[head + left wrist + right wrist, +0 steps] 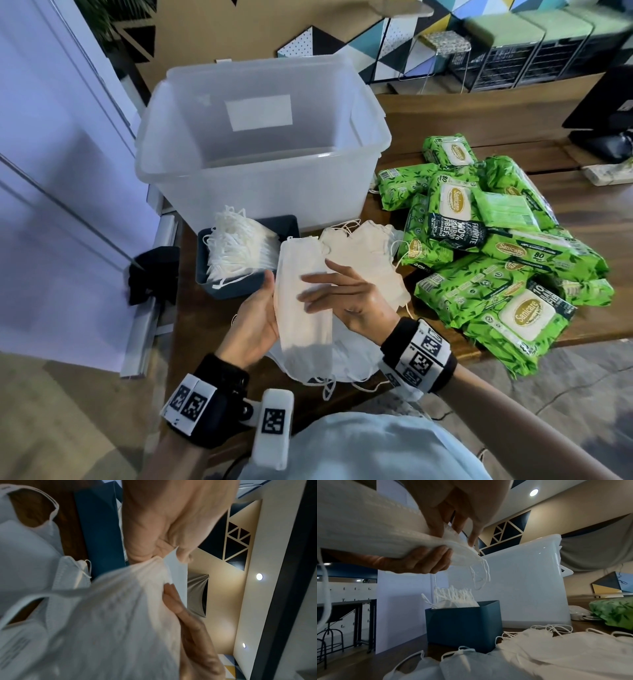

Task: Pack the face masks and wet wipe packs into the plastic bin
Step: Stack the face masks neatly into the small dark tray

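A stack of white face masks [303,337] is up off the table in front of me. My left hand [260,318] grips it from the left, thumb on the edge and fingers [423,561] curled underneath. My right hand [342,294] lies on top with straight fingers [436,520] touching the stack [368,531]. The clear plastic bin [260,144] stands behind, with nothing visible inside. Green wet wipe packs [489,240] are piled to the right. More loose masks [370,253] lie on the table under and beyond my hands.
A small dark blue box [291,226] full of masks sits between the bin and my hands. A white partition [51,171] runs along the table's left edge. A dark monitor base [603,113] stands at the far right of the wooden table [445,113].
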